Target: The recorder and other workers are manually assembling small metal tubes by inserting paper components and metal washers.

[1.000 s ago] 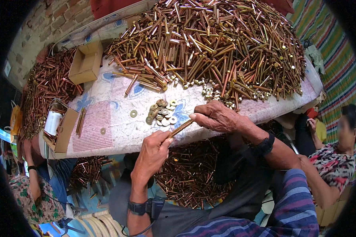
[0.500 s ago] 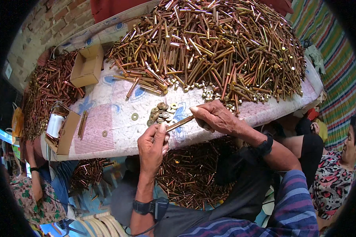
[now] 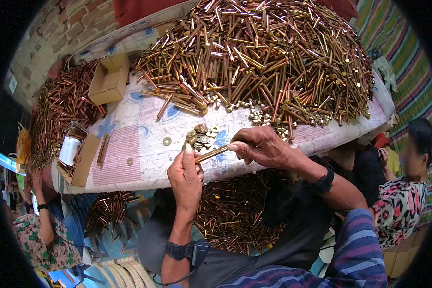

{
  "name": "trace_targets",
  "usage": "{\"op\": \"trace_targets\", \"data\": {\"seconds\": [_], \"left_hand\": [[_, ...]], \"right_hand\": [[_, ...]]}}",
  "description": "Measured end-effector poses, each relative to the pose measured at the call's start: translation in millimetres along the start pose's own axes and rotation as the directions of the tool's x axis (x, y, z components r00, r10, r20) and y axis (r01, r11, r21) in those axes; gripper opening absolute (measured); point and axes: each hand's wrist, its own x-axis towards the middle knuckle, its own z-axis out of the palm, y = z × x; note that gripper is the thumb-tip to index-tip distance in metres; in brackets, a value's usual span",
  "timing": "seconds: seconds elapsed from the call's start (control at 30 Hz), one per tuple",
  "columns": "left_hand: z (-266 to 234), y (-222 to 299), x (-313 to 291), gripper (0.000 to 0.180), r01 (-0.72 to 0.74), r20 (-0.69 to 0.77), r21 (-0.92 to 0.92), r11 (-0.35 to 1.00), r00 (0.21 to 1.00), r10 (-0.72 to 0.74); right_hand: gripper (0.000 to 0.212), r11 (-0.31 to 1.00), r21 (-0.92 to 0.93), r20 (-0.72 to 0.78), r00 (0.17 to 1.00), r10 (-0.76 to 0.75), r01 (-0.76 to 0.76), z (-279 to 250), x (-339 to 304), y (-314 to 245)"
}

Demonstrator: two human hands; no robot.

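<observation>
Rod (image 3: pixel 213 154), slim, shiny, bronze-coloured, slanting, grip of left hand (image 3: pixel 184 176) and right hand (image 3: pixel 262 147) pinching its ends

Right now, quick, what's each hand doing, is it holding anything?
Left hand: closed, holding one end of a brass-coloured rod.
Right hand: closed, holding the rod's other end.

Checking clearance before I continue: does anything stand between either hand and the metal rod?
Nothing visible does: the left hand and the right hand both hold the metal rod directly. The washers lie on the table beyond, not in between.
</observation>
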Motion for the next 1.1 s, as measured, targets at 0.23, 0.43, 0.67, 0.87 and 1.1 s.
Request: {"op": "trace_targets", "data": {"seconds": [0.23,0.43,0.67,0.87,1.1], "left_hand": [[-4,-3,1,0.039,-0.022,-0.032,-0.024,0.999,0.999,0.021],[-5,2,1,0.038,0.002,-0.042,-0.027,1.0,0.999,-0.003],[-9,3,1,0.038,-0.014,-0.032,-0.035,0.999,0.999,0.013],[-10,4,0,0.038,0.014,-0.035,-0.038,0.999,0.999,-0.016],[-9,3,0,0.038,0.062,-0.024,-0.074,0.995,0.998,-0.064]], "right_hand": [[0.03,0.991,-0.075,-0.02,0.993,-0.116,0.114,6,2,3],[0.023,0.978,-0.117,-0.041,0.983,-0.178,0.172,9,1,1],[0.021,0.973,-0.102,-0.045,0.976,-0.213,0.207,11,1,-3],[0.022,0.961,-0.147,-0.058,0.968,-0.244,0.233,12,0,-2],[0.03,0.917,-0.264,-0.089,0.939,-0.332,0.3,12,-2,-2]]}}
